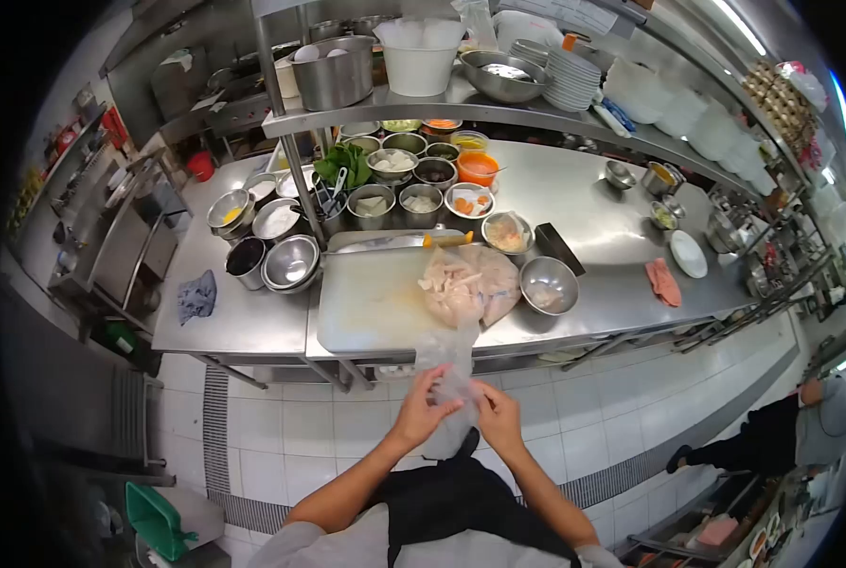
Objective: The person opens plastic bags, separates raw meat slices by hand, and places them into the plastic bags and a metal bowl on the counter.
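Both hands are at the front edge of the steel counter, on a clear plastic bag [456, 383]. My left hand [425, 409] pinches the gathered plastic from the left, and my right hand [495, 413] grips it from the right. The bag's full part rests on the counter and the right edge of a white cutting board [371, 303]; pale raw meat, apparently chicken [453, 289], fills it. Behind the board lies a knife [390, 243] with a yellow handle. A steel bowl [549, 286] with a little pale food stands right of the bag.
Several steel containers of ingredients [418, 204] line the back of the counter, beneath a shelf holding pots, bowls and plates [571, 80]. A blue cloth [196, 297] lies at left, a pink cloth [662, 282] at right. Another person [811, 426] stands at far right.
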{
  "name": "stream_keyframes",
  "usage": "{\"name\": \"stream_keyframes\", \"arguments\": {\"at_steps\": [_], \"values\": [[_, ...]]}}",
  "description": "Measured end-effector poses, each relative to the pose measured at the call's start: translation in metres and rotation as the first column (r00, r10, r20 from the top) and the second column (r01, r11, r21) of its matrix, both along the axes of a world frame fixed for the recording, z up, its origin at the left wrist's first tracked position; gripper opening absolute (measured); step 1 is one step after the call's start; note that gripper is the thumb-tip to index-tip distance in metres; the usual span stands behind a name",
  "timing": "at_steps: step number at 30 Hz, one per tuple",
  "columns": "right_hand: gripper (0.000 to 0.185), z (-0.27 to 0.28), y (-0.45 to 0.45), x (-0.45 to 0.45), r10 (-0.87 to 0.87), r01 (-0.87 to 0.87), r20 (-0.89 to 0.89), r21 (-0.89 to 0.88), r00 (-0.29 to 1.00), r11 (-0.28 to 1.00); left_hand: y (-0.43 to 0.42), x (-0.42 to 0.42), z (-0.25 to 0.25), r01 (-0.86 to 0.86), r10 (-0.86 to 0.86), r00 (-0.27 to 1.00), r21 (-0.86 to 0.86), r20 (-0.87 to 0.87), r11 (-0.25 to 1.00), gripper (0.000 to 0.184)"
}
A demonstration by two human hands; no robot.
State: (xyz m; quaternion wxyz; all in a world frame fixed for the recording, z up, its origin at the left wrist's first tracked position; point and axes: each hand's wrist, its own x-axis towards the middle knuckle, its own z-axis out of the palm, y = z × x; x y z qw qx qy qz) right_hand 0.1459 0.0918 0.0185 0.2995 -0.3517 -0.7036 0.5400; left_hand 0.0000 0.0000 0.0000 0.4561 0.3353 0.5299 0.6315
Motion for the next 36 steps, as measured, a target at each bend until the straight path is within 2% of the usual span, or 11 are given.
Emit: {"name": "stream_keyframes", "arguments": {"at_steps": [2,5,7,9,18,21,23,26,30,33,36], "values": [[0.027,0.019,-0.001,-0.016,0.208,-0.201,0.045,-0.129,0.977,0.971,-0.012,-0.015,0.017,-0.226,0.216,0.768,0.061,-0.604,0.972,0.063],[0.02,0.013,0.067,-0.041,0.219,-0.293,-0.204,-0.483,0.954,0.826,0.04,-0.029,-0.005,-0.337,0.227,0.712,-0.04,-0.665,0.941,0.053],[0.018,0.016,0.101,-0.063,0.087,-0.327,-0.369,-0.661,0.925,0.676,0.058,-0.035,-0.012,-0.405,0.342,0.87,-0.12,-0.354,0.906,0.032],[0.019,-0.006,0.142,-0.077,0.004,-0.415,-0.453,-0.813,0.891,0.409,0.056,-0.041,0.026,-0.298,0.268,0.751,-0.053,0.604,0.953,0.016],[0.038,0.004,0.235,-0.149,0.641,-0.732,-0.455,-0.63,0.619,0.26,0.061,-0.12,0.072,-0.355,-0.13,0.567,0.384,0.813,0.852,0.02],[0.032,0.001,0.25,-0.179,0.901,-0.898,0.06,-0.072,0.43,0.433,0.079,-0.14,0.085,-0.524,0.269,0.527,0.059,0.806,0.85,0.031],[0.023,-0.027,0.261,-0.203,0.748,-0.698,-0.004,-0.362,0.664,0.618,0.083,-0.168,0.056,-0.386,0.39,0.917,-0.065,0.079,0.92,0.04],[0.017,-0.03,0.264,-0.232,0.415,-0.541,-0.383,-0.747,0.825,0.386,0.096,-0.199,-0.018,-0.477,0.433,0.866,-0.152,-0.252,0.866,0.043],[0.025,-0.048,0.25,-0.279,0.186,-0.316,-0.27,-0.899,0.945,0.304,0.129,-0.245,-0.04,-0.668,0.775,0.6,-0.409,0.199,0.622,0.039],[0.038,-0.052,0.243,-0.292,0.497,-0.457,0.261,-0.2,0.828,0.867,0.144,-0.279,-0.067,-0.882,0.879,0.465,-0.137,-0.106,0.45,0.039],[0.047,-0.086,0.265,-0.299,0.483,-0.465,0.232,-0.129,0.845,0.876,0.139,-0.304,-0.077,-0.798,0.765,0.506,0.12,-0.398,0.59,0.039]]}}
